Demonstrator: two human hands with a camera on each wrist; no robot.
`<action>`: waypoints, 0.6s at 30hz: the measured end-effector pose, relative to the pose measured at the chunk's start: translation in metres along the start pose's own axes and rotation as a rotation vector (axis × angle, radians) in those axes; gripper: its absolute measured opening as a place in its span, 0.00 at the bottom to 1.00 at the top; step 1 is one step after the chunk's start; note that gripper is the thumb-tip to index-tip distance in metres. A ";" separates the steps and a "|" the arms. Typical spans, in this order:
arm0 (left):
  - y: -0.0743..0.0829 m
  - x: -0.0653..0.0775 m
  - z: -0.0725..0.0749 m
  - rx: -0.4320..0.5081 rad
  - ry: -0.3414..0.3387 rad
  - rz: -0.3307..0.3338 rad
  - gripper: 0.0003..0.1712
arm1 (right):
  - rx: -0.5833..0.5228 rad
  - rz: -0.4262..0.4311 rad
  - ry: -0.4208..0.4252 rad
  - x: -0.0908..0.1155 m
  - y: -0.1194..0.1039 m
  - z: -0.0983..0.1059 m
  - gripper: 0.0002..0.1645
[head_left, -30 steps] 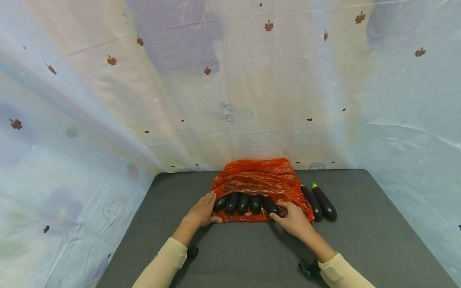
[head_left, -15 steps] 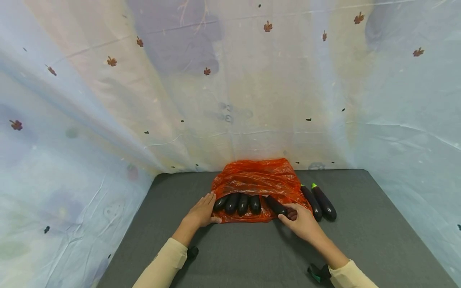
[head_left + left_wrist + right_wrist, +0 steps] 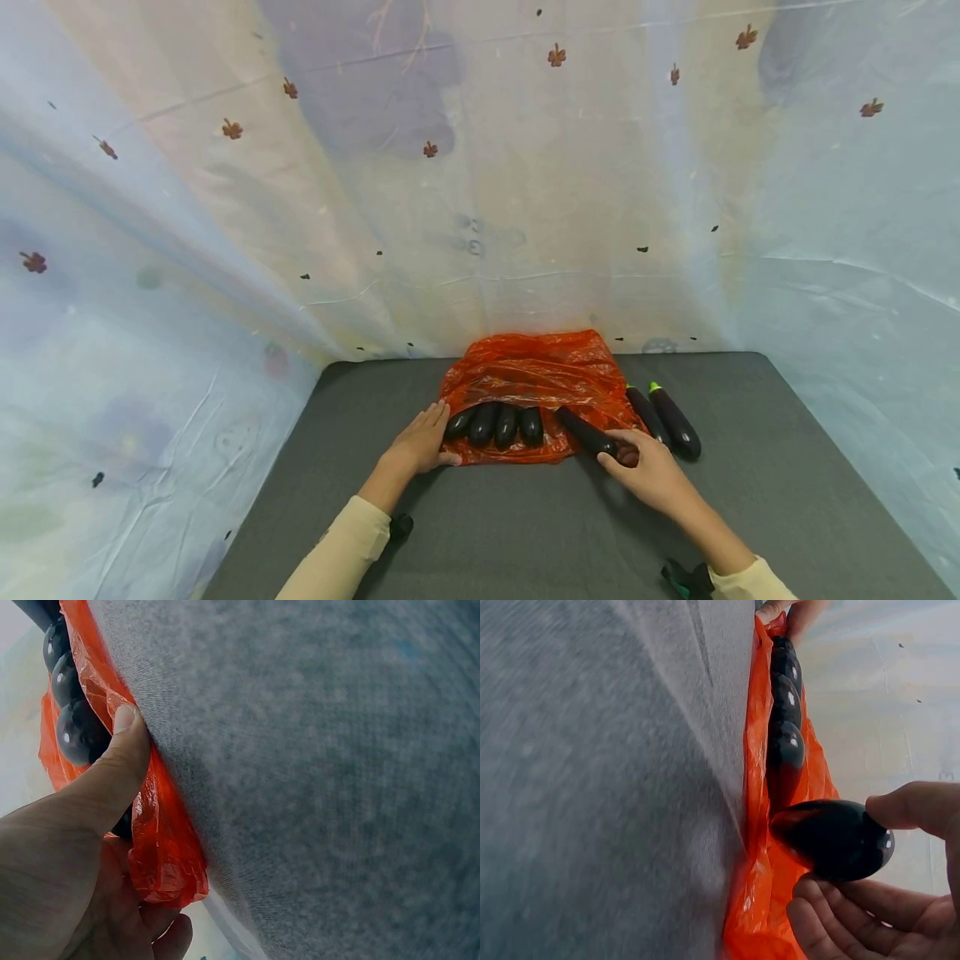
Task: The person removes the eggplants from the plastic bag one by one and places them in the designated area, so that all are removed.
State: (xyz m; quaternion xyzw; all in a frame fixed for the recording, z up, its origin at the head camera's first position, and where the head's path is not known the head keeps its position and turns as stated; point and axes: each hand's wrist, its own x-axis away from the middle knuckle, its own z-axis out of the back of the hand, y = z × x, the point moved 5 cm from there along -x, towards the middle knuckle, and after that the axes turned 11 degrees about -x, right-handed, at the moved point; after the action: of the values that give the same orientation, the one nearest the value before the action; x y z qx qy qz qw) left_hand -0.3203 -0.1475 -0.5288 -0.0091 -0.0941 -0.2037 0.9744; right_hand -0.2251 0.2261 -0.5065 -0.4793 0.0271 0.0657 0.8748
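An orange-red plastic bag lies flat with its mouth toward me. Several dark eggplants sit side by side in the mouth, among them one with its rounded end out. My left hand holds the bag's left corner, thumb on the lower lip and fingers round the side. My right hand grips another eggplant by its blunt end, thumb on one side and fingers on the other. That eggplant slants across the right part of the mouth, its far end at the bag's upper layer.
To the bag's right lie two eggplants with green caps, an outer one and an inner one against the bag's edge. The grey table ends at a patterned sheet behind and at the sides.
My right hand has moved right and toward me, drawing the eggplant partway out of the bag's mouth, away from the others. The left hand stays on the bag.
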 end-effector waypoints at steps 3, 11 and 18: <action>0.000 -0.001 -0.001 0.004 -0.003 0.003 0.59 | 0.002 0.001 -0.003 0.003 0.002 0.006 0.29; -0.001 -0.002 -0.002 0.004 0.002 0.002 0.59 | 0.011 -0.005 -0.008 0.012 0.009 0.017 0.29; -0.002 -0.002 -0.003 0.016 0.002 -0.010 0.59 | 0.023 0.002 -0.022 0.018 0.009 0.026 0.29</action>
State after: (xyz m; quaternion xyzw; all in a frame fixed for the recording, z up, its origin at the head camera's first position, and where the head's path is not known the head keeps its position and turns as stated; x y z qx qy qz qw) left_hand -0.3227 -0.1485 -0.5318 -0.0006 -0.0950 -0.2077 0.9736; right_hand -0.2085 0.2541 -0.5018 -0.4685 0.0186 0.0715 0.8804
